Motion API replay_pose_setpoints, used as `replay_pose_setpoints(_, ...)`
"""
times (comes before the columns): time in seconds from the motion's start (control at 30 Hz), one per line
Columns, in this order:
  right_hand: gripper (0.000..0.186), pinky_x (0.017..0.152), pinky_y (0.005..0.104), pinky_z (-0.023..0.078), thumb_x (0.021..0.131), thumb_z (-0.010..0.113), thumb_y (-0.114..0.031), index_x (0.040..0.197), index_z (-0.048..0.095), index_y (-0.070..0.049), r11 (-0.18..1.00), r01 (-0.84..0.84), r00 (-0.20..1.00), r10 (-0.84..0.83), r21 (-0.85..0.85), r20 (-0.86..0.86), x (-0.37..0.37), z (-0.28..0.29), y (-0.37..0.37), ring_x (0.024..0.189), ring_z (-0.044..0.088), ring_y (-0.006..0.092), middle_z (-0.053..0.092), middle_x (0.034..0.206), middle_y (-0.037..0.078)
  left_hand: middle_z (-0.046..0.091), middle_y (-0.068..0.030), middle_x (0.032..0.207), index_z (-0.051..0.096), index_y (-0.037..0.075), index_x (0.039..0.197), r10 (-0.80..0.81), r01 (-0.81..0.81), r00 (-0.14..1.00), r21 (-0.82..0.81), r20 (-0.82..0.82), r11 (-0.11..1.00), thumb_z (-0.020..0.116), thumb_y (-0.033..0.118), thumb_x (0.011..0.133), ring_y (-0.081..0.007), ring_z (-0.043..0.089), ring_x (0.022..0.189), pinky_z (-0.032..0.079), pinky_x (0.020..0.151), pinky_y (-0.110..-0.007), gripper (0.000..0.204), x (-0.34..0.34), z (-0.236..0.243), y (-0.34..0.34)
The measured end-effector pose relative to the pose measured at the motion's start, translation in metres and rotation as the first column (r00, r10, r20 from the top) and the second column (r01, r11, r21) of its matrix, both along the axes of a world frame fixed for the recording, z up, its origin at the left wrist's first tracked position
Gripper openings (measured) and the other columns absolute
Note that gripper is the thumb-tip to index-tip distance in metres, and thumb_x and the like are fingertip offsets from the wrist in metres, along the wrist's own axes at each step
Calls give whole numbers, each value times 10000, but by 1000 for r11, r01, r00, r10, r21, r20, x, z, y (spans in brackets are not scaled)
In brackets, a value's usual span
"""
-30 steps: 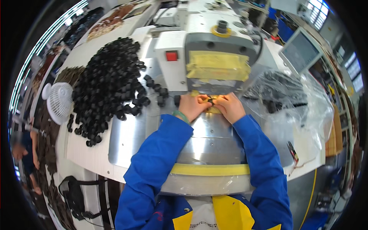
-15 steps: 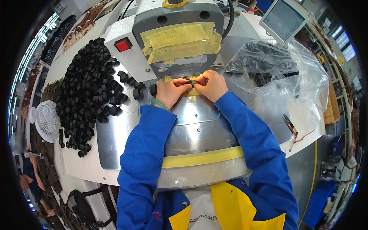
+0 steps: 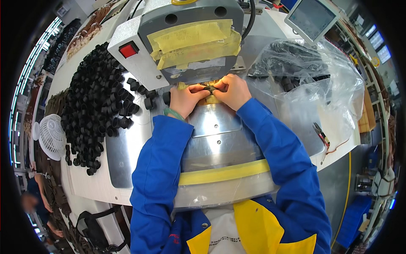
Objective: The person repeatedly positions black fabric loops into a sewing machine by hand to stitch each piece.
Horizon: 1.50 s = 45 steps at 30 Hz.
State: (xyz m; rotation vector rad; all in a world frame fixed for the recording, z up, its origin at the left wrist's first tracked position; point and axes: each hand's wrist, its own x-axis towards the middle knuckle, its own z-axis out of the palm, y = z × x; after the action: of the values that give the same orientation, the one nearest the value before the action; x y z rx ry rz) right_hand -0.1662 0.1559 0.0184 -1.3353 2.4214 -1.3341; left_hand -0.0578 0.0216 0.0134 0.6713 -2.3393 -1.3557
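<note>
Under the grey head of a machine (image 3: 192,63), partly covered in yellow tape, both hands meet over a brass-coloured fitting (image 3: 210,100). My left hand (image 3: 182,100) pinches a small dark piece (image 3: 209,89) from the left, thumb and fingers closed on it. From the right, my right hand (image 3: 234,92) grips the same piece between thumb and forefinger. Its exact shape is partly hidden by my fingertips. The steel work plate (image 3: 215,139) lies below my wrists, and a few black rings (image 3: 149,101) sit just left of my left hand.
A large pile of black rings (image 3: 93,101) covers the left tabletop, beside a white fan (image 3: 51,135). At right are a clear plastic bag (image 3: 304,89), pliers (image 3: 321,133) and a screen (image 3: 312,19). A person (image 3: 38,190) is at the far left, beside dark material.
The camera view has tilted, so the machine appears higher and larger than a second ago. Both hands stay pinched on the dark piece under the head, with only slight shifts.
</note>
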Motion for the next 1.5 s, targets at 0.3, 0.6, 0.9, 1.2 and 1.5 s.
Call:
replay_pose_setpoints(0.3, 143, 639, 335, 457, 605, 664, -160, 698, 616, -62, 1000, 9, 1000, -8, 27, -7, 0, -1, -1, 698, 566, 234, 583, 692, 71, 658, -97, 736, 666, -3, 787, 12, -12, 1000, -20, 19, 1000, 728, 231, 619, -148, 623, 645, 483, 674, -239, 295, -2, -2, -2)
replay_pose_setpoints(0.6, 191, 627, 331, 434, 614, 682, -203, 732, 642, -58, 998, 24, 998, -20, 58, -58, 0, -1, -1, 695, 552, 218, 575, 719, 71, 655, -78, 709, 662, -10, 761, 14, -9, 999, 122, -47, 993, 728, 197, 618, -123, 614, 628, 481, 647, -228, 260, -2, -4, -3)
replay_pose_setpoints(0.9, 170, 673, 361, 432, 618, 671, -219, 716, 649, -81, 995, 19, 998, -14, 96, -59, 2, 0, -2, 757, 559, 242, 597, 730, 72, 655, -76, 703, 664, -6, 762, -6, 7, 1000, 49, -13, 999, 732, 211, 610, -121, 613, 616, 484, 639, -229, 273, 0, -2, -5)
replay_pose_setpoints(1.2, 197, 675, 346, 442, 613, 688, -219, 742, 643, -77, 995, 26, 999, -22, 100, -36, 0, 0, 4, 757, 560, 239, 595, 733, 66, 655, -99, 718, 664, -7, 765, 3, -3, 1000, -54, 3, 999, 725, 239, 617, -141, 623, 637, 485, 643, -236, 293, -3, -2, 0)
replay_pose_setpoints(1.5, 212, 668, 326, 360, 582, 717, -247, 636, 563, -111, 963, -83, 989, 110, 255, -96, 29, 12, 18, 719, 529, 202, 574, 695, 17, 582, -23, 602, 653, 16, 838, -260, 258, 964, 35, 52, 966, 672, 102, 586, -109, 544, 552, 452, 576, -227, 267, 27, 16, -5)
